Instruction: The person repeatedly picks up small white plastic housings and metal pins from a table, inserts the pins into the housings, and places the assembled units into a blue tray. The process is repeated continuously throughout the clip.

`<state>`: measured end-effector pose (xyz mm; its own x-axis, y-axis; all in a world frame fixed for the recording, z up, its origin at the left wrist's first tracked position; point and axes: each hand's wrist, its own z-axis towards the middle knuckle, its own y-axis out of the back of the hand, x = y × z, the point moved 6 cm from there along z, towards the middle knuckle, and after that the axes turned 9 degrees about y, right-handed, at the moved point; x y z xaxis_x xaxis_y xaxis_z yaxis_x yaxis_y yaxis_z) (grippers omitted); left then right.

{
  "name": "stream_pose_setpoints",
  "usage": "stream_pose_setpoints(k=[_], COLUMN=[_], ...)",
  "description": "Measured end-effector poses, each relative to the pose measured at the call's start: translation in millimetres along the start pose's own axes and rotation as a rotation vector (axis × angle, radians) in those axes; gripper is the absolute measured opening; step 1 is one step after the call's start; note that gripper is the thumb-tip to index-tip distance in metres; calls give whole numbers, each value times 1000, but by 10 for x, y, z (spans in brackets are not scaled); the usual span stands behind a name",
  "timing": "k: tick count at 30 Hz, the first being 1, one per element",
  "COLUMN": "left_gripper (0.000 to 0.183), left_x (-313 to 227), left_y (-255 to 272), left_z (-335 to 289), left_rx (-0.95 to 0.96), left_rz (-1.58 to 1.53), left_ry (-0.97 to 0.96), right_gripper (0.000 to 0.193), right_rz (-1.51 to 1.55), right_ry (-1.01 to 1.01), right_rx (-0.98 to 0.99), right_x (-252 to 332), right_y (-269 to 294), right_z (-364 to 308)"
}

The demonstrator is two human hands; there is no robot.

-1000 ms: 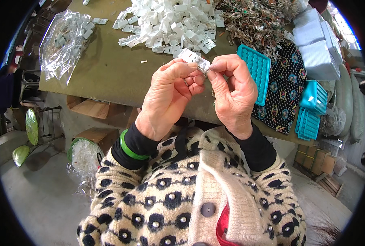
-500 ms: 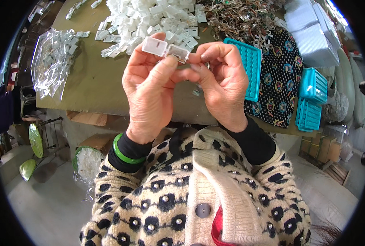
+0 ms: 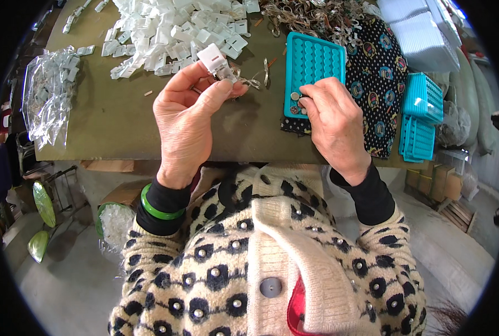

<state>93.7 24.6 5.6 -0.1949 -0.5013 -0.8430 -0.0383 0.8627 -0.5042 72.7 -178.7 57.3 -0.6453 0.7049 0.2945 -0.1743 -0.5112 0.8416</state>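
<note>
While the left hand [image 3: 189,115] pinches a white clip [image 3: 216,60], the right hand [image 3: 330,115] — fingers together — touches a turquoise tray [image 3: 315,61].

Two hands are in view, the left hand [image 3: 190,120] and the right hand [image 3: 333,120], and the left one grips one white plastic clip [image 3: 215,59]. Three turquoise trays show: one large tray [image 3: 315,64] and two smaller trays [image 3: 423,98] [image 3: 417,139]. One clear bag [image 3: 48,101] of clips, one heap of white clips [image 3: 171,31] too many to count, and one green bangle [image 3: 159,208] also show.
</note>
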Motion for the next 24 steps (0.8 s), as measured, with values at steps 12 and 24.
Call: stream_pose_setpoints(k=[12, 24], left_gripper=[24, 22], left_x=[-56, -129], left_y=[-17, -94], left_z=[16, -56], left_rx=[-1, 20], left_rz=[-152, -158], left_ry=[69, 65], right_gripper=[9, 11], right_rz=[319, -31], right_ry=[-261, 72], right_rx=[-32, 109], right_x=[-273, -43], right_y=[173, 68], right_z=[30, -88])
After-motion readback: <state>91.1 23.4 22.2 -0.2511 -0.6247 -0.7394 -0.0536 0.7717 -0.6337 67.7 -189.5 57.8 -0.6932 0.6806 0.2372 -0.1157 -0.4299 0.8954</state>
